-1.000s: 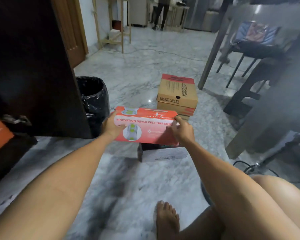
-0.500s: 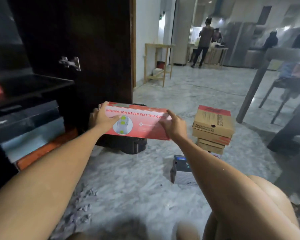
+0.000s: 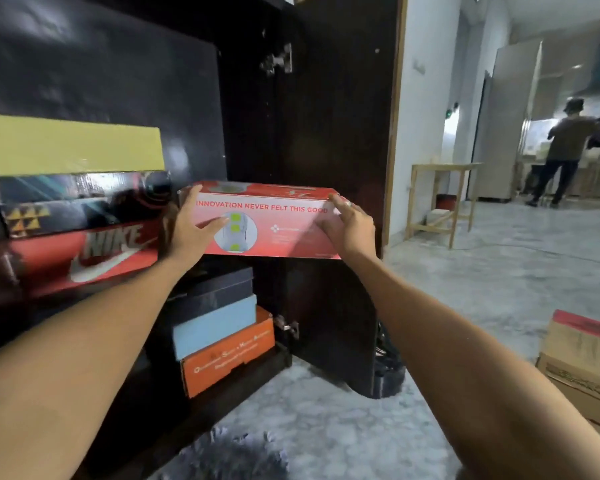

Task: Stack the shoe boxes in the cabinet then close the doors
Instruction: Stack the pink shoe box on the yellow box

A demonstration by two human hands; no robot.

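A: Start at the left. What is in the cabinet [image 3: 125, 81]?

B: Left of the red box [image 3: 267, 223] sits a stack on the upper shelf: a yellow box [image 3: 73, 145] on top, a dark patterned box [image 3: 80, 199] under it, a red Nike box [image 3: 84, 258] at the bottom. Below the red box, on the lower level, a black box [image 3: 215, 289], a blue box [image 3: 215, 327] and an orange box [image 3: 229, 355] are piled.

A: And the red box itself?

B: Held in the air in front of the open cabinet, just right of the Nike stack. The left hand [image 3: 191, 230] clasps its left end, thumb along the front face; the right hand [image 3: 350, 230] clasps its right end, fingers curled over the top corner.

A: What has changed?

B: A second ago that box was low over the floor, near the brown boxes [image 3: 586, 368]. Now it is raised to shelf height and the view has swung round to the cabinet. I judge the carry is nearly done and placing comes next, probably beside the Nike stack.

A: To the right of the red box?

B: The open door [image 3: 340, 133] stands behind it, so closing waits. Far right, the brown boxes are on the floor, so more trips remain.
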